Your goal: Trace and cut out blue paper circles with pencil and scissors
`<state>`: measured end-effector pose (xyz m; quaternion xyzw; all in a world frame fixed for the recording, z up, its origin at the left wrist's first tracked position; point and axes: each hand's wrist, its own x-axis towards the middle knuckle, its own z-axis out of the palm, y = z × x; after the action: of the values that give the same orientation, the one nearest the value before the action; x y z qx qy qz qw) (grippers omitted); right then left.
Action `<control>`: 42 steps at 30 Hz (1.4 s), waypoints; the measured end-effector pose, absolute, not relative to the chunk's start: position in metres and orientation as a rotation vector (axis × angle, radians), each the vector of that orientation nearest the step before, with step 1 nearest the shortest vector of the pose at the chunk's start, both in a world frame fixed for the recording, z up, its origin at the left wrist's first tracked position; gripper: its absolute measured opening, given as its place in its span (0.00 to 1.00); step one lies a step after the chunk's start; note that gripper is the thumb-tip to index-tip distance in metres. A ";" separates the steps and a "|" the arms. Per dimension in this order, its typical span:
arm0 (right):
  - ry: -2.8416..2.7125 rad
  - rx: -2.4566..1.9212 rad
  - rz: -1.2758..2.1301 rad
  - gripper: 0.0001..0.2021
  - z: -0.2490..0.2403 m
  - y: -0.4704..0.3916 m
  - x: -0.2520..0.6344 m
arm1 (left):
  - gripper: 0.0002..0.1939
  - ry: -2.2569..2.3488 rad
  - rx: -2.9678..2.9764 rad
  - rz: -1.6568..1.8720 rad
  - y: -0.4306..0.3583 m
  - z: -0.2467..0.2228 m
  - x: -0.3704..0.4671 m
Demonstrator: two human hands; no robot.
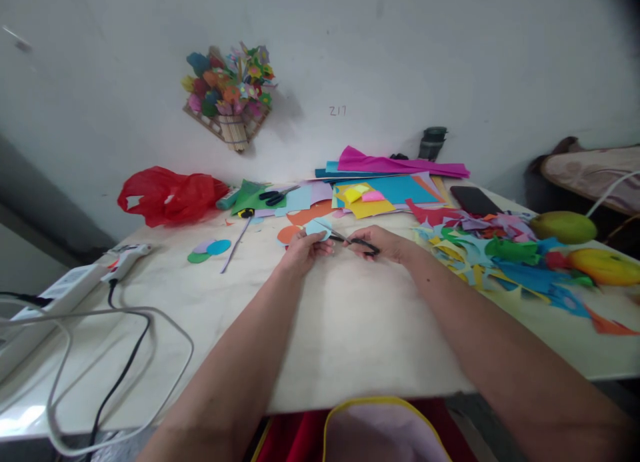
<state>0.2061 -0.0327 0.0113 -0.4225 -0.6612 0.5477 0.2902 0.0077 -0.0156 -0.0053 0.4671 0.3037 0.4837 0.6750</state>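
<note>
My left hand (306,250) is closed on a small piece of light blue paper (317,229), pinched between its fingers. In my right hand (380,243) is a pair of scissors with black handles (369,247), its blades pointing left at the edge of the paper. An orange paper circle (289,235) lies on the table just beyond my left hand. Farther left, a blue circle (219,247), a green circle (199,257) and a lilac one (202,247) overlap on the table.
Paper scraps (520,262) and two mangoes (563,227) cover the right side. Coloured sheets (393,189), a second pair of scissors (275,197) and a phone (475,200) lie toward the back. A red plastic bag (170,195), a power strip (50,292) and loose cables (187,362) occupy the left.
</note>
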 end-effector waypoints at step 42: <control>-1.802 -1.172 1.392 0.17 0.016 -0.036 0.205 | 0.08 0.687 1.069 1.116 -0.017 -0.005 0.008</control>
<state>0.2050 -0.0364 0.0163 -0.4384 -0.6741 0.5210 0.2864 0.0079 -0.0174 -0.0047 0.4729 0.3038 0.4938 0.6635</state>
